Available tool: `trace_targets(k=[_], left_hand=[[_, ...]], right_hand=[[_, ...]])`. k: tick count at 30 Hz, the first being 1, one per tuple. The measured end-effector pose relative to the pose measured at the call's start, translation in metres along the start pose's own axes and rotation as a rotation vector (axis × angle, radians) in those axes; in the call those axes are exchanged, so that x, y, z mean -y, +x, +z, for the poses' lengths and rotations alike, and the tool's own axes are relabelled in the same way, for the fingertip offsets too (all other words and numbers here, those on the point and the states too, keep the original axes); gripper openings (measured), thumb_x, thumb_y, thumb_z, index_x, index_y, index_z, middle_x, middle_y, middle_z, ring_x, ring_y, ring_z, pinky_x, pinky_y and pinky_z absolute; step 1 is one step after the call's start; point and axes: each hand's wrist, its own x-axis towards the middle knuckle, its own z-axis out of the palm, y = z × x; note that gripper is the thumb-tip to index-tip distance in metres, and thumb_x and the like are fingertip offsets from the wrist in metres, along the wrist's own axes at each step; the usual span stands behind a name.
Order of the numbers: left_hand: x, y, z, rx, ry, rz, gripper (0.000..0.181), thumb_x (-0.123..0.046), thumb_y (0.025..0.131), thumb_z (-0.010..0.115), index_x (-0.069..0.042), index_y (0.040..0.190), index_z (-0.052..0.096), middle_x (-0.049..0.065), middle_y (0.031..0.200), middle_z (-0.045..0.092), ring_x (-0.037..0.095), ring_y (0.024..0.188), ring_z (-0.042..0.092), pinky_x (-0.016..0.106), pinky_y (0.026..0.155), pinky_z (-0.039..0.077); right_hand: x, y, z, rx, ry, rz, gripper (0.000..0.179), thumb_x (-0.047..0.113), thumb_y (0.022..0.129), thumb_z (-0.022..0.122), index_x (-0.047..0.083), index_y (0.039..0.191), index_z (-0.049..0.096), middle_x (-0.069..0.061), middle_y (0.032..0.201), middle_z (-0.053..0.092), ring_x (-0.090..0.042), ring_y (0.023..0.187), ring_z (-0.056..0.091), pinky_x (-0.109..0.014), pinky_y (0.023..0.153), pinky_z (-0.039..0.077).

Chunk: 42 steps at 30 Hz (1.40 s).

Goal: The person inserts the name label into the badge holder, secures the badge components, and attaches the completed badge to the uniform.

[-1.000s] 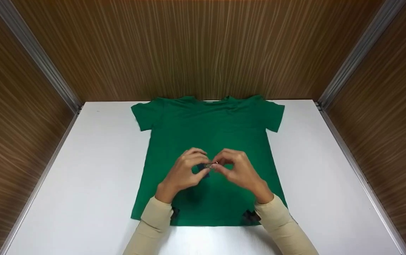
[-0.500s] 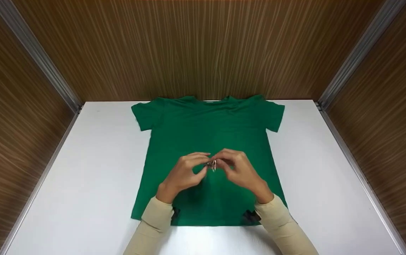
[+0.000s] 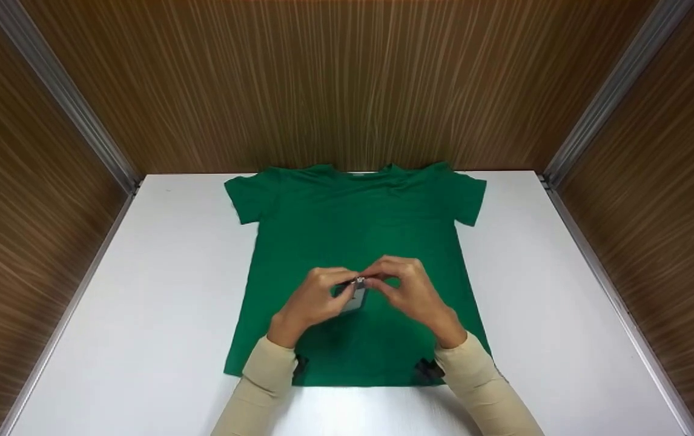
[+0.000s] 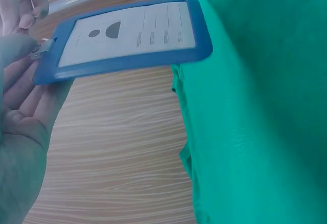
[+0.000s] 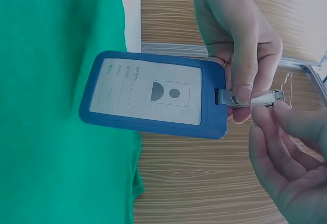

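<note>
My left hand (image 3: 315,300) pinches the short strap (image 5: 227,97) of a blue-framed ID badge (image 5: 138,92) between thumb and fingers. The badge (image 3: 356,300) hangs above a green T-shirt (image 3: 356,224), holding a white card with a grey figure printed on it. At the strap's end is a small metal clip (image 5: 266,99) with a pin wire (image 5: 290,83) standing open. My right hand (image 3: 409,292) pinches that clip end with thumb and fingers, as the right wrist view shows. In the left wrist view, the left thumb partly covers the strap.
Spread flat, the shirt covers the middle of a white table (image 3: 159,284), sleeves at the far side. Brown wood-grain panels (image 3: 347,85) with metal edge strips (image 3: 62,85) enclose the back and both sides. Dark wrist pieces (image 3: 429,370) sit beside the cuffs.
The badge has turned between my fingers, so its pale face now shows below the left hand. Earlier the metal clip stood out between the hands. Both forearms stay almost in place.
</note>
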Motion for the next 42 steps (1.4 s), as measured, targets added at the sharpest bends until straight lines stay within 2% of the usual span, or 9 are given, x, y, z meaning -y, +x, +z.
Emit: trace_targets(k=[4,11,19,25,35,42], left_hand=[[-0.001,0.0,0.001,-0.007,0.004,-0.014,0.021,-0.007,0.1,0.066,-0.002,0.118,0.075,0.012,0.109,0.078,0.019,0.097,0.076,0.033,0.084,0.062],[-0.003,0.0,0.002,-0.052,-0.037,-0.034,0.035,-0.012,0.101,0.067,-0.004,0.135,0.065,0.013,0.12,0.074,0.02,0.101,0.074,0.04,0.083,0.062],[-0.005,0.001,0.002,-0.093,-0.033,-0.002,0.031,-0.013,0.101,0.067,-0.004,0.13,0.068,0.012,0.114,0.075,0.02,0.097,0.075,0.032,0.081,0.062],[-0.005,0.001,0.003,-0.112,-0.035,0.015,0.027,-0.011,0.101,0.066,-0.005,0.127,0.07,0.011,0.114,0.076,0.019,0.096,0.076,0.028,0.081,0.062],[-0.007,0.004,0.008,-0.147,-0.072,0.025,0.034,-0.007,0.098,0.069,0.001,0.131,0.066,0.014,0.114,0.077,0.021,0.094,0.077,0.03,0.081,0.063],[-0.008,0.006,0.013,-0.213,-0.101,0.077,0.031,-0.002,0.094,0.073,0.001,0.125,0.067,0.015,0.11,0.076,0.022,0.092,0.078,0.031,0.08,0.063]], right_hand=[[-0.001,0.0,0.001,-0.028,-0.013,-0.003,0.009,0.004,0.094,0.072,0.005,0.098,0.081,-0.009,0.094,0.078,-0.021,0.083,0.076,-0.033,0.075,0.064],[-0.003,-0.001,0.002,-0.073,-0.045,0.024,0.01,0.005,0.095,0.071,0.005,0.094,0.081,-0.008,0.087,0.076,-0.018,0.073,0.074,-0.03,0.069,0.062],[-0.003,-0.002,0.002,-0.083,-0.058,0.027,0.011,0.004,0.096,0.07,0.002,0.092,0.08,-0.01,0.085,0.076,-0.018,0.069,0.074,-0.036,0.065,0.063],[-0.002,-0.001,0.001,-0.091,-0.061,0.014,0.01,0.002,0.096,0.07,0.001,0.092,0.079,-0.011,0.086,0.076,-0.022,0.069,0.074,-0.032,0.065,0.062],[-0.001,-0.001,0.004,-0.145,-0.076,0.045,0.011,0.0,0.096,0.069,0.0,0.091,0.078,-0.012,0.085,0.077,-0.017,0.068,0.073,-0.027,0.065,0.061],[-0.002,-0.001,0.007,-0.141,-0.028,0.042,0.012,-0.001,0.098,0.066,-0.004,0.094,0.076,-0.015,0.082,0.075,-0.025,0.062,0.072,-0.026,0.062,0.061]])
